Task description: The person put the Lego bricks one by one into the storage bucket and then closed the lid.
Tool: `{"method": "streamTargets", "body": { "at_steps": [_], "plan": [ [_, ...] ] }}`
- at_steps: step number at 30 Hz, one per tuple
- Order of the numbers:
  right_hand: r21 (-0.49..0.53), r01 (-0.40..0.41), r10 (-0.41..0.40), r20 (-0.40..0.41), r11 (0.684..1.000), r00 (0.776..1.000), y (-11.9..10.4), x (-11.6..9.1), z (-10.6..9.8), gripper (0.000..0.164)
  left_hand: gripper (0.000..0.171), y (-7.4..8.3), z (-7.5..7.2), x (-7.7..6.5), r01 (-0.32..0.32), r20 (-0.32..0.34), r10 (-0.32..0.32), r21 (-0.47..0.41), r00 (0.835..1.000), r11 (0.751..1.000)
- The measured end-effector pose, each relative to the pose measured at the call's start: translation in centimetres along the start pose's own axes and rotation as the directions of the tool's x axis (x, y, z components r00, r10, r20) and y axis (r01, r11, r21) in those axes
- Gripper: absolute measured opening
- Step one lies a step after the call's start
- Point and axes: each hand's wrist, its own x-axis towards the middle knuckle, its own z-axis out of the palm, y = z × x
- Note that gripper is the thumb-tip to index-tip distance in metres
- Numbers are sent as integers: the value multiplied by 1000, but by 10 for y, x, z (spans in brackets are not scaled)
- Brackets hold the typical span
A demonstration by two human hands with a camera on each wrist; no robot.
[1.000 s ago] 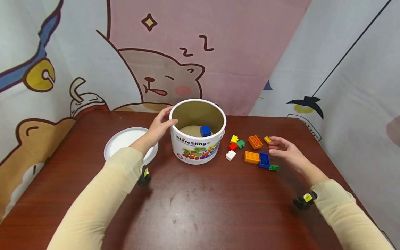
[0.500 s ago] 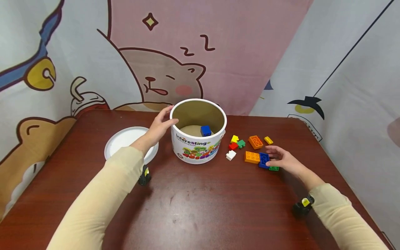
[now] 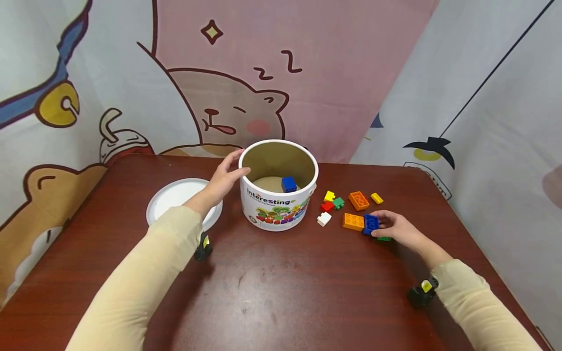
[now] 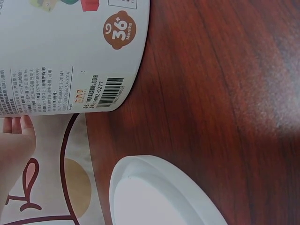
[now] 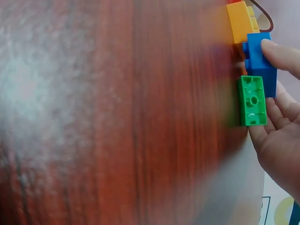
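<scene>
Having left the yellow brick (image 3: 376,198), right grip (image 3: 397,229) pinches blue block (image 3: 370,224); left grip (image 3: 222,181) holds bucket (image 3: 252,204).

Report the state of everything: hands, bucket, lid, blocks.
Bucket: upright, open
Lid: off, on table
Left hand: gripping bucket
Right hand: pinching near blue block
Near blue block: hollow side up
Far blue block: inside bucket
Near orange block: studs up
Far orange block: hollow side up
Near green block: on its side
Far green, red, white, yellow blocks: on table
</scene>
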Motion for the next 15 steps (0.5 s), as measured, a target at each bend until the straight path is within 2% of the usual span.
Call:
{"method": "streamTargets", "body": {
  "at_steps": [7, 15],
  "plan": [
    [40, -11, 12, -18, 999, 1000, -3, -1, -4, 64, 59, -1, 0, 0, 0, -3, 0, -5, 1000, 1000],
    [132, 15, -12, -23, 991, 1000, -22, -2, -9, 64, 59, 1, -1, 0, 1, 4, -1, 0, 1000, 1000]
  ]
}}
